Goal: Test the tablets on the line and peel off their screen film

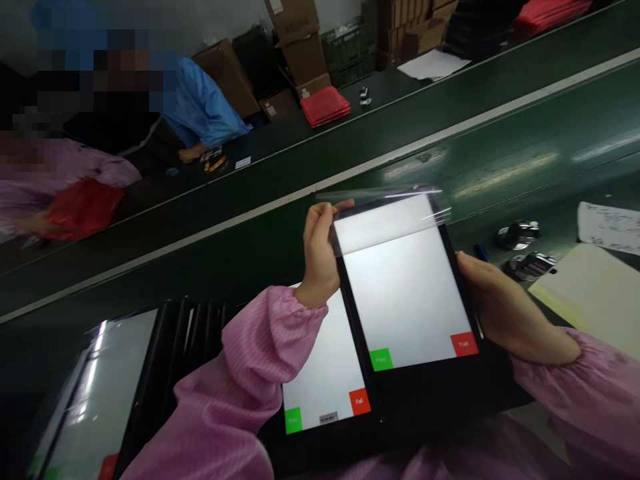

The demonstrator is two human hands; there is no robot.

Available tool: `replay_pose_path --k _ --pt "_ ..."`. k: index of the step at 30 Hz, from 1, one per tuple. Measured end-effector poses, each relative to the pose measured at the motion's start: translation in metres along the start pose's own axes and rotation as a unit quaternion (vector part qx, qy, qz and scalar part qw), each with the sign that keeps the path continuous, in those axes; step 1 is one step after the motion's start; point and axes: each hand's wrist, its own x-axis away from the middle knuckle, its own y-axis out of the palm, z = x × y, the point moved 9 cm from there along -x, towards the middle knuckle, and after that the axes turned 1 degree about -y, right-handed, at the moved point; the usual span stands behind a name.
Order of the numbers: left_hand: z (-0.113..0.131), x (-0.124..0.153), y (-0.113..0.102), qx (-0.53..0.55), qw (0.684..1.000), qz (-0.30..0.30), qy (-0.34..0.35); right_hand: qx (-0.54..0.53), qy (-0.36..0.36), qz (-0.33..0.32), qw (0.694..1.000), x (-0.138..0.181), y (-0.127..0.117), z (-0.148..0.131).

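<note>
A tablet (407, 293) with a lit white screen is tilted up in front of me, with a green "Pass" box and a red "Fail" box near its lower edge. My right hand (493, 300) grips its right side, thumb along the edge. At the upper left corner, my left hand (320, 250) is closed on a clear film (390, 223) that lies across the screen's top and sticks out past its right edge. Partly behind my left sleeve is a second lit tablet (325, 367) with the same boxes and a small label.
More tablets (120, 373) stand in a leaning row at left. To the right are two shiny metal objects (533, 265), a blue pen (481, 253) and papers (595, 293). Beyond the green conveyor (280, 230), a person in blue (200, 100) and one in pink (107, 163) sit near red bags (325, 105).
</note>
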Motion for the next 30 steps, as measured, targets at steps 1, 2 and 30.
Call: replay_pose_path --k 1,2,30 --pt "-0.001 0.000 -0.004 -0.010 1.000 -0.001 0.001 -0.003 0.007 -0.008 1.000 0.002 0.000 0.004" --pt "-0.001 0.000 -0.009 -0.021 1.000 -0.002 0.003 -0.004 0.011 -0.017 1.000 0.005 0.000 0.009" --pt "0.034 0.040 -0.011 -0.144 0.966 -0.150 0.157 0.085 0.042 0.042 0.995 0.034 -0.036 0.035"
